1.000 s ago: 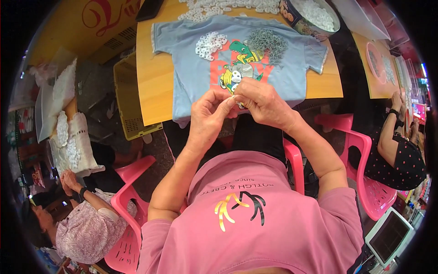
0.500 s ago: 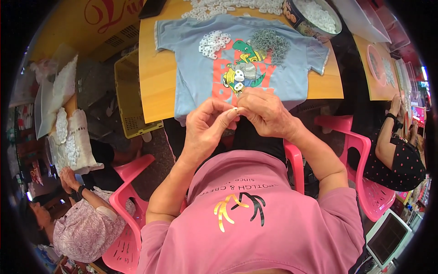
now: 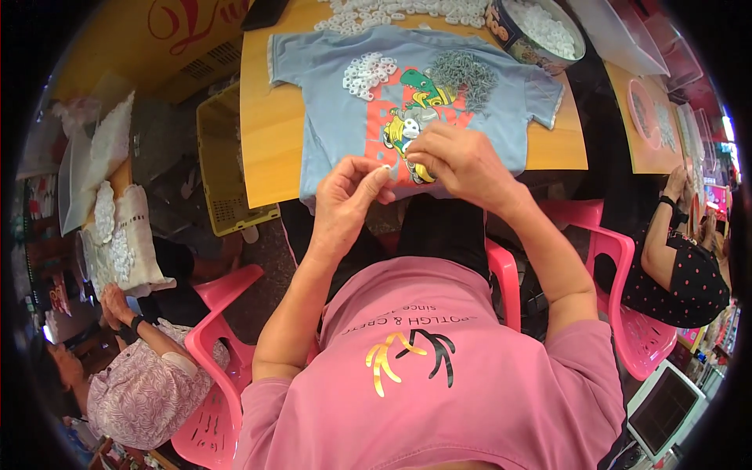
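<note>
My left hand (image 3: 345,202) is above the front edge of the table, thumb and index finger pinching a small white plastic piece (image 3: 388,168). Just right of it and a little farther away, my right hand (image 3: 464,163) has its fingertips drawn together over a blue-grey T-shirt (image 3: 333,129) spread on the table. What those fingertips hold, if anything, is too small to make out. A white piece with holes (image 3: 411,128) lies on the shirt's dinosaur print beyond them. Farther back on the shirt are a heap of white pieces with holes (image 3: 368,74) and a heap of small grey screw-like parts (image 3: 466,74).
More white pieces (image 3: 399,11) cover the table's far edge, beside a round tin (image 3: 544,35) full of them. A yellow crate (image 3: 227,176) stands left of the table. People sit at both sides on pink chairs (image 3: 623,266), near other work tables (image 3: 627,149).
My hands have come apart. The right has moved away and up over the shirt print; the left has shifted slightly left and away, still pinching the small white piece.
</note>
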